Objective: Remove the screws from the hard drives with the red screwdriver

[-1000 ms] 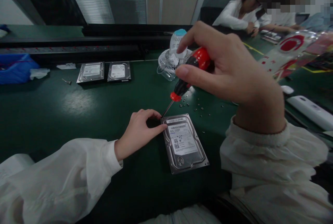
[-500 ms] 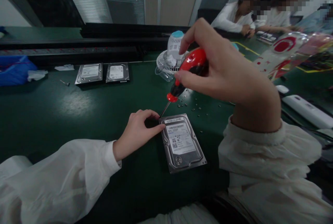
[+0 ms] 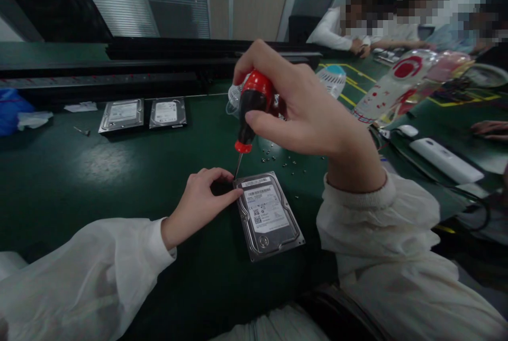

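Observation:
A silver hard drive with a white label lies flat on the green table in front of me. My left hand grips its far left corner, thumb on the left edge and index finger by the corner. In my right hand is a red and black screwdriver, held from above. Its thin shaft points down, and the tip meets that same corner beside my left fingertips. Whether a screw sits under the tip, I cannot tell. Several small screws are scattered just beyond the drive.
Two more hard drives lie at the back left, near a blue bag. A clear bottle with red print, a white power strip and cables are on the right. People sit at the far right.
The screwdriver has swung more upright, its handle shifting left relative to the drive. My left hand keeps its hold on the corner. The whole view has turned slightly right.

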A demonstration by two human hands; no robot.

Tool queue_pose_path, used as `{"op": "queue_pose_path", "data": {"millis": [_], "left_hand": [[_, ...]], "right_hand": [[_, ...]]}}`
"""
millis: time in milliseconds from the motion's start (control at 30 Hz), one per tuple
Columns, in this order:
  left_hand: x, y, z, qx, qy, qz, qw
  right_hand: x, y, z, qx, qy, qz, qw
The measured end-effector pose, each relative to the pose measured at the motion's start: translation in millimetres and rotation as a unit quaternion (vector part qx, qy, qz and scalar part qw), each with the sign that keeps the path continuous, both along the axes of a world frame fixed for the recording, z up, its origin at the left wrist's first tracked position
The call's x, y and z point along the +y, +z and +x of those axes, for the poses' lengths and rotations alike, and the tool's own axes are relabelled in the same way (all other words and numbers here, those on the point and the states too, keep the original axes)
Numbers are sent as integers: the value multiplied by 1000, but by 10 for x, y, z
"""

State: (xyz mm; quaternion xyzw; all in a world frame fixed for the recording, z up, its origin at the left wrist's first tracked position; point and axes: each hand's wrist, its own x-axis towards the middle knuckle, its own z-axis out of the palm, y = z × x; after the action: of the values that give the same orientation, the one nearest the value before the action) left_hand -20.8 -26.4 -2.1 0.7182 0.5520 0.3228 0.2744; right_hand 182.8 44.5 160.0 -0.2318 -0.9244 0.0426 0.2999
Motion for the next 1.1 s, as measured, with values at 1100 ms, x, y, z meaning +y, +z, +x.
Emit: {"op": "queue_pose_path", "data": {"millis": [1100], "left_hand": [[3,0,-9,2,7,1,1000]], "right_hand": [[-19,36,32,3,-58,85,995]]}}
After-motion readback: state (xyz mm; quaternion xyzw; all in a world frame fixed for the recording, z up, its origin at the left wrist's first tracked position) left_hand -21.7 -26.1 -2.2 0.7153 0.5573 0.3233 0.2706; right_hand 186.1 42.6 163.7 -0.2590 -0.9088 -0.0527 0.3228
